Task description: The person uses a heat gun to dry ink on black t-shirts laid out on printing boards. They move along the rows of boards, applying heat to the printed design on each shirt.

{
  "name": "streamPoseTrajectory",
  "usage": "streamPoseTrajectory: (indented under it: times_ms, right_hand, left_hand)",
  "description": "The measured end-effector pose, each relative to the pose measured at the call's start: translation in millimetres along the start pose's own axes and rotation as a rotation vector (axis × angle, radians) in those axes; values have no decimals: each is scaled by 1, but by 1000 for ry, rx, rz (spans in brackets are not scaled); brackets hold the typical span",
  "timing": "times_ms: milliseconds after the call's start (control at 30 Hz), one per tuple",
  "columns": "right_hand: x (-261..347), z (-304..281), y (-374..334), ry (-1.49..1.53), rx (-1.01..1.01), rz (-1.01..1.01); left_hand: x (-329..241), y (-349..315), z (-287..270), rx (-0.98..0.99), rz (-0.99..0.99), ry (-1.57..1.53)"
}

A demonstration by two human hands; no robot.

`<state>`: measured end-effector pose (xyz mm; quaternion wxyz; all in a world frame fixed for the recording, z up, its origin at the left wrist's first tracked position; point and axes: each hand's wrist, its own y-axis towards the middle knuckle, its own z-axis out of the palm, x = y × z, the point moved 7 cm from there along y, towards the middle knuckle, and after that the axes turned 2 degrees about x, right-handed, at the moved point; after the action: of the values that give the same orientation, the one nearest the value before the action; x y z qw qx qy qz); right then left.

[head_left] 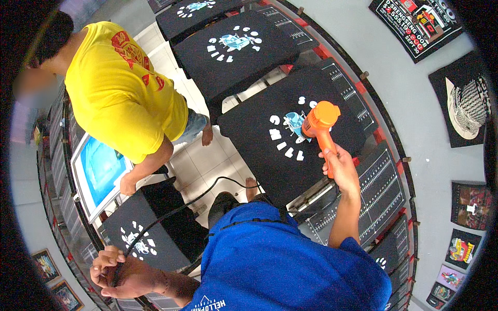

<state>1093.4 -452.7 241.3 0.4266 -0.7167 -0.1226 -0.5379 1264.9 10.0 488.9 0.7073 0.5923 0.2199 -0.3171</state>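
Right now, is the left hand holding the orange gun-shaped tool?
No, the right hand grips its handle, the left hand a black cable.

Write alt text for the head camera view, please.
A person's right hand holds an orange gun-shaped tool over printed black fabric, while the left hand holds a black cable. To the left, a co-worker in yellow stands beside a blue-and-white frame.

Print workshop: shirts, framed screen

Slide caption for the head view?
Right hand holds orange handheld tool over printed black fabric; left hand holds black cord.
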Motion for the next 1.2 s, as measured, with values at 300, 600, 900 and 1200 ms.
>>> streamPoseTrajectory:
  times_ms: [300,600,900,1200]
  right_hand:
    - [-3,-15,-10,-14,-49,3]
    - [2,-4,24,56,-71,-67]
    - [11,2,38,16,-57,-74]
    - [16,10,46,2,-57,-98]
  left_hand:
    - [7,-2,0,-120,-15,61]
    - [10,-2,10,-56,-13,25]
    - [10,-6,6,-68,-5,55]
    - [13,-9,9,-63,-22,31]
